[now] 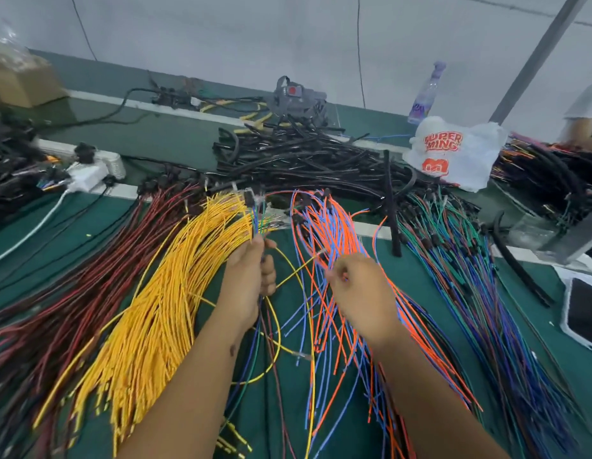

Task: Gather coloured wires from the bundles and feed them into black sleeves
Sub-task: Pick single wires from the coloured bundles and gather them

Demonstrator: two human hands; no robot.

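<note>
Bundles of wires fan out on the green table: dark red (73, 293), yellow (162, 299), orange and light blue (334, 233), and green, blue and purple (470, 276). A heap of black sleeves (304, 157) lies behind them. My left hand (246, 279) grips a small gathered bunch of blue, green and yellow wires, whose ends stick up above its fingers. My right hand (361, 289) sits over the orange and blue bundle and pinches a single yellow wire (298, 270) that runs from it toward my left hand.
A white plastic bag (453, 154) and a bottle (423, 94) stand at the back right. A white power strip (89, 173) lies at the left, a cardboard box (20, 84) behind it. A phone (586, 309) lies at the right edge. Another person's arm (582, 127) shows far right.
</note>
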